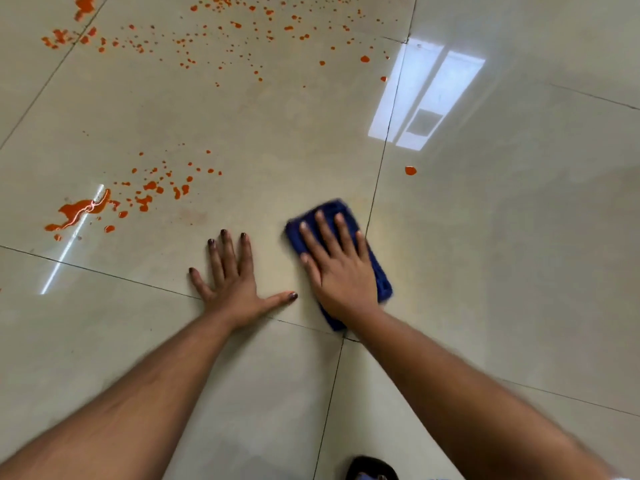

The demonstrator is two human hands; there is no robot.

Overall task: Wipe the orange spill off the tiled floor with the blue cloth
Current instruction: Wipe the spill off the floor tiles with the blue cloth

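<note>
Blue cloth (346, 258): folded into a pad, flat on the tiled floor (502, 237) beside a grout line, so that a wide face meets the tile.
Right hand (337, 268): grip open, straight fingers spread on the cloth and pressing it down; this suits pushing, not lifting.
Left hand (235, 282): grip open, palm flat on the bare floor, likely as support for the body.
Orange spill (81, 211): puddle and drops to the left and far ahead, well apart from the cloth.
Single drop (410, 170): ahead of the cloth, probably the nearest target.
Progress: I judge most wiping remains.
</note>
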